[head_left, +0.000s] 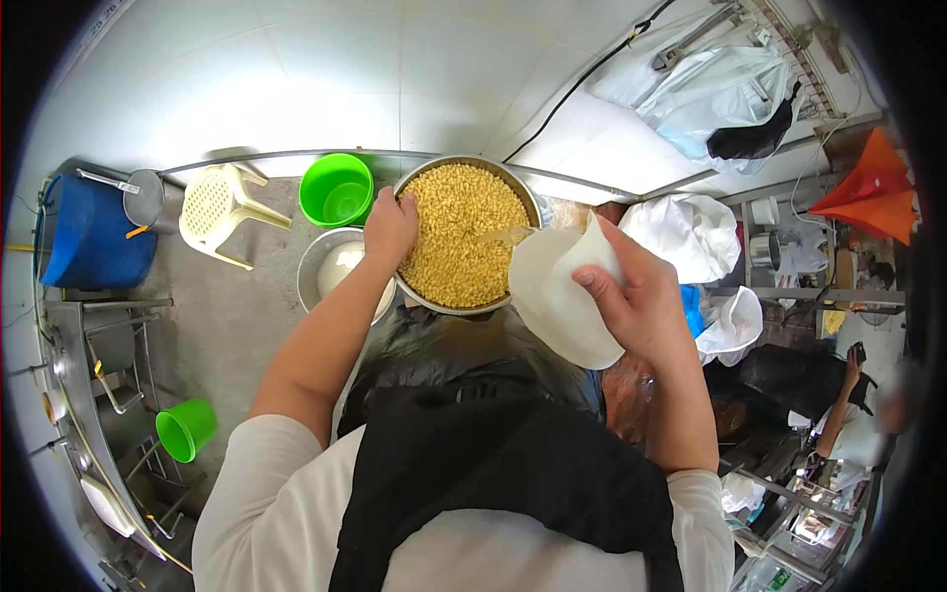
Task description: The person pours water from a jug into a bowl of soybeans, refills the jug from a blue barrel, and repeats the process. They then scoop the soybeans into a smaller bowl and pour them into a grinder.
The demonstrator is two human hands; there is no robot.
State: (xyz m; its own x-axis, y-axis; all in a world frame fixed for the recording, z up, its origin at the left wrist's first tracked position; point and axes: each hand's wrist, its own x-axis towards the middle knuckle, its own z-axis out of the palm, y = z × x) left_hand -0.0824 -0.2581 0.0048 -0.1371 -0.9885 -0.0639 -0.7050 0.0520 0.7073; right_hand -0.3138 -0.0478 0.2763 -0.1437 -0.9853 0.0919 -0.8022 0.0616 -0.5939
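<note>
A round metal pot (538, 205) full of yellow beans or kernels (459, 232) stands in front of me. My left hand (392, 229) grips the pot's left rim, fingers over the edge. In my right hand (641, 291) is a whitish, translucent plastic container (564, 301), held tilted at the pot's right side, its mouth toward the beans. A thin streak, perhaps liquid, shows between its mouth and the beans. Partly under my left forearm, a metal bowl (310, 268) holds something whitish.
A green tub (336, 192) stands behind the bowl. At left are a cream stool (222, 209), a blue barrel (99, 237) and a green bucket (186, 430). White bags (686, 237) lie at right. Another person (850, 424) is at far right, near metal racks.
</note>
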